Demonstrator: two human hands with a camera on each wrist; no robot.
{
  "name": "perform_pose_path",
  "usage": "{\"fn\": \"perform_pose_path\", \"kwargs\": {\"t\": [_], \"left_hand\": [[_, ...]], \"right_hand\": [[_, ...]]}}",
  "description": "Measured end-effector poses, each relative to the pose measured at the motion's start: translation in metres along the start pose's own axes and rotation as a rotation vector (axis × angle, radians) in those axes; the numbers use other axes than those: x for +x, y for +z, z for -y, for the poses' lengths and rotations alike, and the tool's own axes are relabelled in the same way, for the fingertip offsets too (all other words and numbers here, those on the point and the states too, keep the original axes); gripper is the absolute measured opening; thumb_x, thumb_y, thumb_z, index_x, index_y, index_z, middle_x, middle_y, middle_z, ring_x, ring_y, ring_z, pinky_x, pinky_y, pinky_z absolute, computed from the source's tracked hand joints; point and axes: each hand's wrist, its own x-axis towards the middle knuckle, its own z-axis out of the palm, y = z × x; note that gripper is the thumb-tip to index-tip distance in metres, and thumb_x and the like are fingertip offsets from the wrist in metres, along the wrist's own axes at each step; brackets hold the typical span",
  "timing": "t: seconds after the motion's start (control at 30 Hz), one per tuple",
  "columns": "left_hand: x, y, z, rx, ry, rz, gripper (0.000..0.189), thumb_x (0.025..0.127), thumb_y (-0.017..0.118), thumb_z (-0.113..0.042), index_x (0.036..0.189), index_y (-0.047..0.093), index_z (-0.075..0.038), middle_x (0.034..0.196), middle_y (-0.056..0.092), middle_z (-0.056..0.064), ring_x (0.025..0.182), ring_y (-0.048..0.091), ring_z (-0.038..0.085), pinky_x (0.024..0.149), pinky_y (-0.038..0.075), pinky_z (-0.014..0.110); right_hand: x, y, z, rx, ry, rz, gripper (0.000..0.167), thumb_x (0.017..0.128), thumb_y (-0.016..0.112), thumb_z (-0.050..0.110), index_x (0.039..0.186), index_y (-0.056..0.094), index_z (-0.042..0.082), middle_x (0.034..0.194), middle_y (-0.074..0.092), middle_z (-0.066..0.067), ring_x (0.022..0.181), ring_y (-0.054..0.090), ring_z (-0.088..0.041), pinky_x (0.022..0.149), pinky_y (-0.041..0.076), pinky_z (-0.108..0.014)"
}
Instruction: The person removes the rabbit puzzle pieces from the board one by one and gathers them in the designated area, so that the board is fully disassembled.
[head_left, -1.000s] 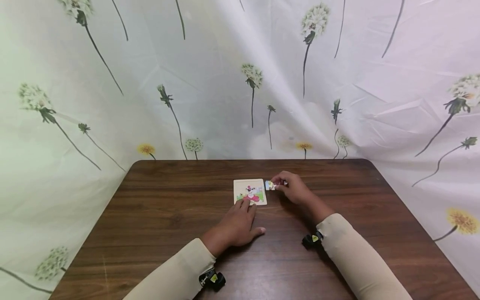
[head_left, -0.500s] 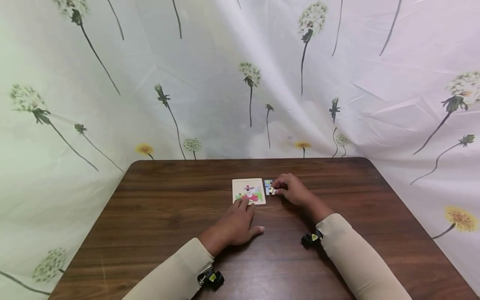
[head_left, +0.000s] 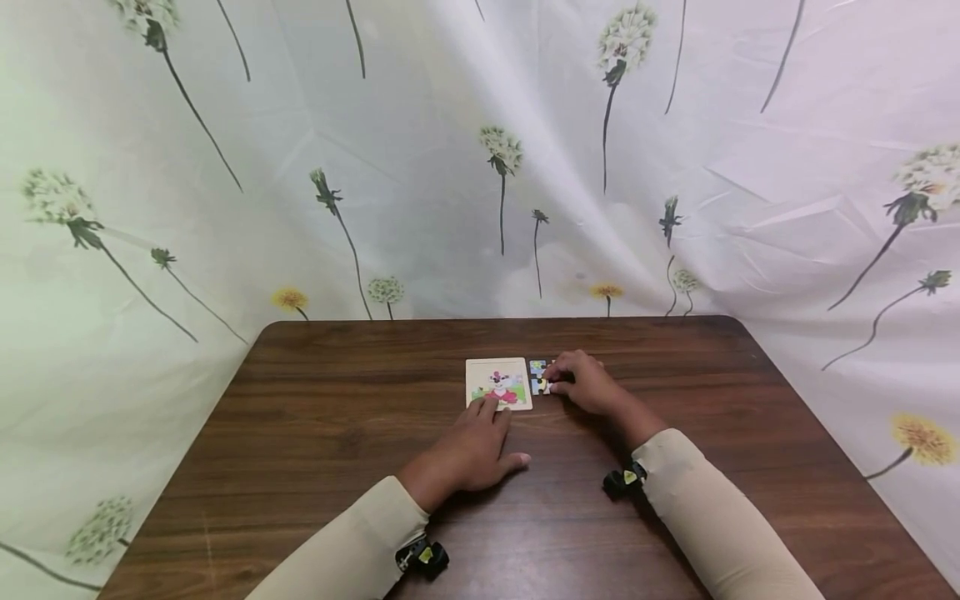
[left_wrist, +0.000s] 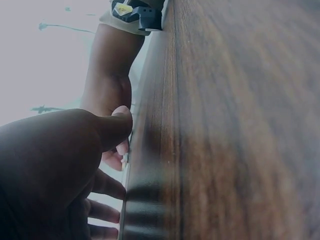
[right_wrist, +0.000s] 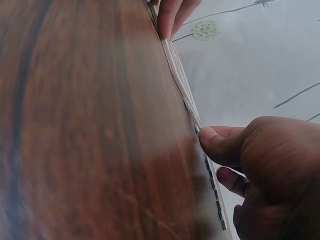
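Observation:
A square picture puzzle board with a pale frame and a cartoon animal in pink lies flat at the table's far middle. My left hand rests its outstretched fingertips on the board's near edge, thumb out to the side. Just right of the board, my right hand pinches a small jigsaw puzzle piece between thumb and forefinger, low at the table. Another blue-and-yellow piece lies right behind it. The right hand covers part of these pieces. In the right wrist view, a row of thin pieces runs under that hand.
The dark wood-grain table has rounded far corners. A pale curtain printed with dandelions hangs directly behind and along both sides. Black wrist cameras sit at both cuffs.
My right hand has shifted slightly toward me beside the board, and more of the blue-and-yellow pieces now shows at its fingertips. My left hand stays on the board's edge.

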Motion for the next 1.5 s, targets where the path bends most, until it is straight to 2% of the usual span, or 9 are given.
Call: {"fn": "perform_pose_path", "kwargs": {"t": [0.17, 0.47, 0.93, 1.17, 1.27, 1.5], "left_hand": [[0.0, 0.001, 0.0, 0.0, -0.003, 0.011, 0.084, 0.108, 0.059, -0.063, 0.163, 0.048, -0.001, 0.167, 0.043, 0.023, 0.16, 0.037, 0.042, 0.132, 0.036, 0.051], [-0.001, 0.001, 0.001, 0.001, 0.007, 0.001, 0.082, 0.108, 0.06, -0.062, 0.162, 0.048, -0.001, 0.165, 0.045, 0.023, 0.159, 0.038, 0.042, 0.132, 0.036, 0.051], [-0.001, 0.004, 0.001, 0.012, 0.018, -0.019, 0.082, 0.108, 0.06, -0.062, 0.161, 0.05, -0.001, 0.161, 0.047, 0.023, 0.157, 0.039, 0.042, 0.131, 0.036, 0.051], [-0.002, 0.004, 0.002, 0.012, 0.008, 0.0, 0.083, 0.108, 0.06, -0.062, 0.163, 0.048, -0.001, 0.164, 0.045, 0.022, 0.159, 0.037, 0.04, 0.132, 0.035, 0.051], [-0.001, 0.004, 0.002, 0.018, 0.016, -0.001, 0.083, 0.108, 0.06, -0.061, 0.163, 0.048, 0.0, 0.165, 0.044, 0.022, 0.159, 0.037, 0.04, 0.132, 0.035, 0.05], [-0.001, 0.001, 0.002, 0.043, 0.028, -0.001, 0.083, 0.109, 0.058, -0.061, 0.163, 0.047, 0.001, 0.165, 0.044, 0.023, 0.158, 0.038, 0.041, 0.132, 0.034, 0.049]], "right_hand": [[0.0, 0.001, -0.001, -0.016, 0.003, -0.015, 0.016, 0.096, 0.084, 0.01, 0.111, 0.086, 0.014, 0.109, 0.079, -0.004, 0.112, 0.062, -0.027, 0.101, 0.036, -0.058], [-0.002, 0.003, -0.001, -0.019, 0.017, -0.015, 0.015, 0.093, 0.09, 0.024, 0.106, 0.088, 0.018, 0.104, 0.079, 0.002, 0.107, 0.061, -0.023, 0.093, 0.032, -0.047], [-0.004, 0.003, 0.001, -0.038, 0.02, -0.013, 0.014, 0.096, 0.087, 0.025, 0.108, 0.088, 0.019, 0.106, 0.079, 0.002, 0.112, 0.064, -0.025, 0.094, 0.032, -0.051], [-0.002, 0.0, 0.002, -0.021, 0.014, -0.029, 0.016, 0.095, 0.088, 0.025, 0.109, 0.088, 0.017, 0.111, 0.079, -0.002, 0.115, 0.068, -0.028, 0.1, 0.033, -0.054], [0.001, -0.001, 0.006, -0.023, 0.001, -0.046, 0.015, 0.095, 0.088, 0.025, 0.106, 0.087, 0.016, 0.111, 0.078, -0.003, 0.112, 0.069, -0.027, 0.1, 0.035, -0.053], [0.01, 0.005, 0.013, -0.051, -0.054, -0.054, 0.017, 0.095, 0.088, 0.023, 0.108, 0.085, 0.013, 0.102, 0.077, -0.003, 0.1, 0.066, -0.022, 0.09, 0.036, -0.045]]}}
